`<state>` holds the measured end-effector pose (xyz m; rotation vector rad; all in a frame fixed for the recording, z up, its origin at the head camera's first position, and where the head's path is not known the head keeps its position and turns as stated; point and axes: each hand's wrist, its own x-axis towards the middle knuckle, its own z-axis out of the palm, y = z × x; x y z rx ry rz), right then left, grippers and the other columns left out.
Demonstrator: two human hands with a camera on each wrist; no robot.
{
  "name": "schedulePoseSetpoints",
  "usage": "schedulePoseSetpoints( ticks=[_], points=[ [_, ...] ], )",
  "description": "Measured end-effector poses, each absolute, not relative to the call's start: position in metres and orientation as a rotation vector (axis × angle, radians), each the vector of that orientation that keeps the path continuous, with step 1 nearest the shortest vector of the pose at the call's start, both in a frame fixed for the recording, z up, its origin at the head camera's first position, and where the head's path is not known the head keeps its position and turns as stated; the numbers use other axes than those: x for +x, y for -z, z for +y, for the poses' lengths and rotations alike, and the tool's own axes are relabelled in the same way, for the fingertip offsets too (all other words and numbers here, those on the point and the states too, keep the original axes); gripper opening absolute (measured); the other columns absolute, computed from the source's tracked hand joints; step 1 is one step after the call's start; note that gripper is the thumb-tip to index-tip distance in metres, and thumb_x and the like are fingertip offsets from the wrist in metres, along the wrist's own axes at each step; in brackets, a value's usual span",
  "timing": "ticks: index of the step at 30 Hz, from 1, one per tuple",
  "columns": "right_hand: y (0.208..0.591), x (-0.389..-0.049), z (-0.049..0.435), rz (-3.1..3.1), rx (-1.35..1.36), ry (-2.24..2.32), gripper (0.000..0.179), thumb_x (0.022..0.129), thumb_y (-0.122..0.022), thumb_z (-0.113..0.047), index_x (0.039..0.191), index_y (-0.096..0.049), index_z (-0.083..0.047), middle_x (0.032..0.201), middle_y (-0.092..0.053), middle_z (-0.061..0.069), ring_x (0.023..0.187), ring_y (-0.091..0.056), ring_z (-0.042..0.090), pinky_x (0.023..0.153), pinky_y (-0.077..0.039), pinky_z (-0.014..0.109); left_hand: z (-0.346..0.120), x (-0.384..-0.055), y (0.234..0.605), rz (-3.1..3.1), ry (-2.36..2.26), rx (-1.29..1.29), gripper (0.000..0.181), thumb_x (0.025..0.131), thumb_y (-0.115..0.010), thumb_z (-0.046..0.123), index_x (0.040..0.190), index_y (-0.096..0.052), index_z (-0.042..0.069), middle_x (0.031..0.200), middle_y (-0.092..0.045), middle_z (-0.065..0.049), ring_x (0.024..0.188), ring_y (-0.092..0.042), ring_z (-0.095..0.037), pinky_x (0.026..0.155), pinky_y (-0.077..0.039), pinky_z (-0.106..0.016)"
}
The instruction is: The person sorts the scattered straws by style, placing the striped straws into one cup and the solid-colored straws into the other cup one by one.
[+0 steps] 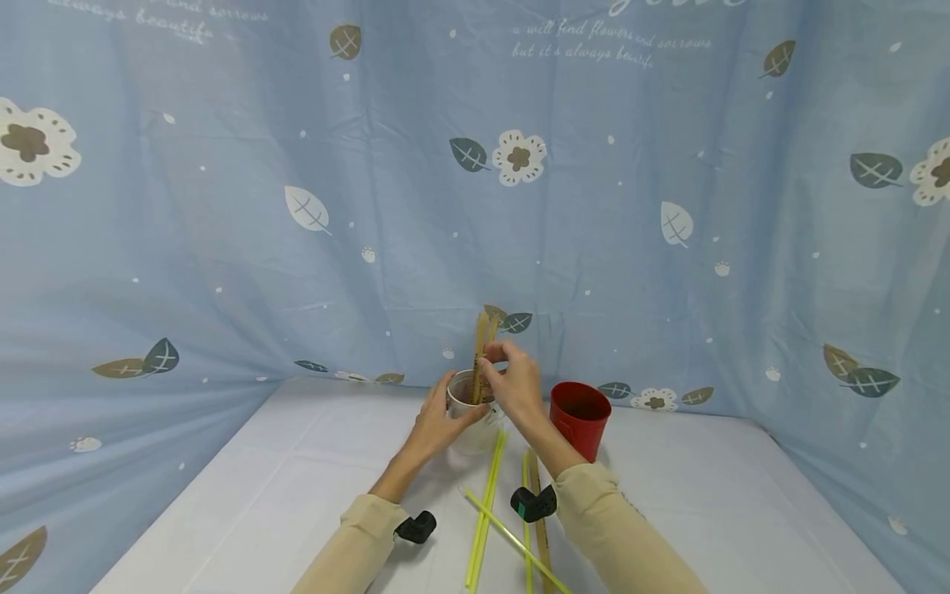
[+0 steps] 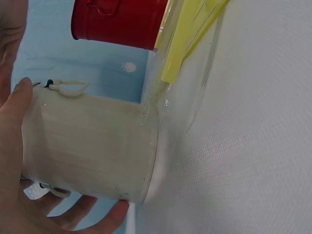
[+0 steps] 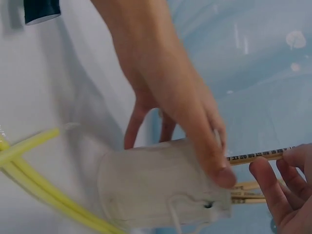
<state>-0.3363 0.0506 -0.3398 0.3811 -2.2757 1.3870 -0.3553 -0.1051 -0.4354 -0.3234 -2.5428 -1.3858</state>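
Observation:
A small white metal bucket (image 2: 92,146) stands upright on the table with a wire loop on each side. My left hand (image 1: 438,425) holds it near the rim, thumb on the near side and fingers round the other. Several thin wooden chopsticks (image 1: 478,346) with black print stand in it, their lower ends hidden by the wall. Above the rim, my right hand (image 1: 517,384) pinches one printed chopstick (image 3: 261,156) between thumb and fingertips; this one leans apart from the others in the right wrist view.
To the right stands a red bucket (image 1: 582,425). Several yellow straws (image 1: 486,507) in clear wrapping lie crossed on the white table (image 1: 297,495) between my forearms, with another wooden chopstick (image 1: 543,544) among them. A blue patterned curtain (image 1: 416,247) hangs behind.

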Motion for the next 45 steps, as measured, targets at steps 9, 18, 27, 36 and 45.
schedulePoseSetpoints(
  ticks=[9, 18, 27, 36, 45],
  points=[
    [0.354, -0.339, 0.049, -2.273, 0.365, -1.463, 0.019, 0.094, -0.067, -0.015, 0.11, -0.066, -0.006, 0.102, -0.07, 0.013, 0.072, -0.073, 0.028, 0.052, -0.056, 0.023, -0.105, -0.354, 0.435, -2.54, 1.353, -0.353, 0.099, 0.081, -0.069, 0.064, 0.157, -0.022, 0.021, 0.157, -0.031, -0.016, 0.137, -0.04, -0.044, 0.1, -0.042, -0.065],
    [0.358, -0.342, 0.045, -2.312, 0.373, -1.397, 0.02, 0.093, -0.068, -0.016, 0.113, -0.07, -0.01, 0.101, -0.072, 0.009, 0.068, -0.07, 0.017, 0.051, -0.054, 0.022, -0.105, -0.354, 0.435, -2.536, 1.345, -0.342, 0.099, 0.081, -0.069, 0.064, 0.157, -0.023, 0.02, 0.157, -0.031, -0.017, 0.138, -0.039, -0.046, 0.101, -0.04, -0.066],
    [0.355, -0.338, 0.044, -2.319, 0.429, -1.417, 0.026, 0.094, -0.066, -0.015, 0.119, -0.069, -0.008, 0.104, -0.072, 0.009, 0.082, -0.073, 0.03, 0.052, -0.054, 0.023, -0.105, -0.356, 0.436, -2.53, 1.345, -0.353, 0.1, 0.081, -0.069, 0.063, 0.157, -0.022, 0.018, 0.156, -0.031, -0.019, 0.137, -0.04, -0.046, 0.1, -0.042, -0.065],
    [0.338, -0.322, 0.052, -2.256, 0.542, -1.497, 0.025, 0.095, -0.064, -0.011, 0.119, -0.068, -0.006, 0.105, -0.071, 0.013, 0.083, -0.072, 0.031, 0.061, -0.06, 0.044, -0.105, -0.354, 0.434, -2.54, 1.365, -0.341, 0.101, 0.08, -0.068, 0.066, 0.157, -0.021, 0.021, 0.157, -0.03, -0.017, 0.138, -0.039, -0.046, 0.101, -0.04, -0.067],
    [0.333, -0.303, 0.076, -2.249, 0.592, -1.573, 0.024, 0.094, -0.066, -0.016, 0.118, -0.069, -0.014, 0.104, -0.069, 0.012, 0.08, -0.072, 0.026, 0.059, -0.06, 0.039, -0.104, -0.353, 0.434, -2.541, 1.408, -0.323, 0.103, 0.078, -0.068, 0.069, 0.157, -0.02, 0.024, 0.161, -0.025, -0.013, 0.142, -0.035, -0.044, 0.104, -0.037, -0.068]
  ],
)
